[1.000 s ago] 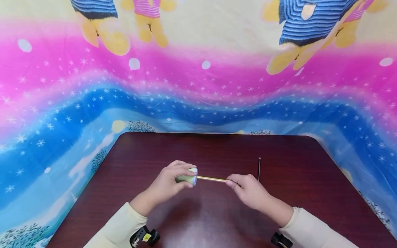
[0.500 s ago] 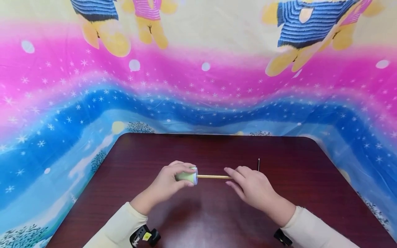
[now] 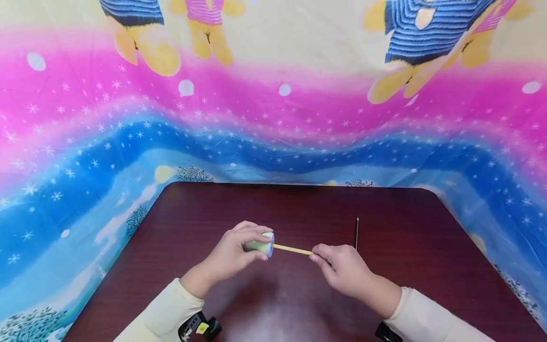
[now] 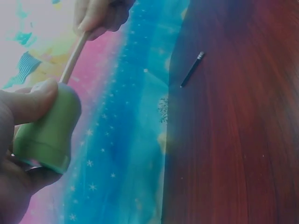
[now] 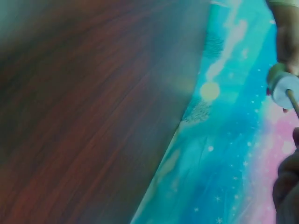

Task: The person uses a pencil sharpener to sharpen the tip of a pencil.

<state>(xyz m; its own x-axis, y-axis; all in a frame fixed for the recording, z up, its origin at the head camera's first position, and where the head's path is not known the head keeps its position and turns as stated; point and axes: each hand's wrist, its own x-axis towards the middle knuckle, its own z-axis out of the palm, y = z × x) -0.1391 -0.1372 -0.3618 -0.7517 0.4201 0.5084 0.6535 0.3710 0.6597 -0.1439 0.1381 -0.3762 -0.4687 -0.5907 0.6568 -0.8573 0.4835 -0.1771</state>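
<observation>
In the head view my left hand [image 3: 231, 249] grips a small green pencil sharpener [image 3: 258, 246] with a pale end face turned right. A yellow pencil [image 3: 292, 249] runs from the hole in that face. Thumb and fingers of my right hand [image 3: 344, 268] pinch the pencil's other end, tilted slightly down to the right. Both are held above the table. The left wrist view shows the sharpener's waisted green body [image 4: 49, 128] between thumb and fingers. The pencil's tip is hidden inside the sharpener. In the right wrist view the round pale face [image 5: 282, 91] surrounds the pencil.
A dark pencil [image 3: 357, 233] lies on the reddish-brown table [image 3: 273, 204], just beyond my right hand. A patterned cloth [image 3: 273, 123] hangs behind the table and along its sides. Black straps with cameras are on both wrists.
Half a second ago the right fingers were loosened and spread at the pencil; now they pinch its end again. The pencil's outer end has dipped a little. The left hand keeps its grip.
</observation>
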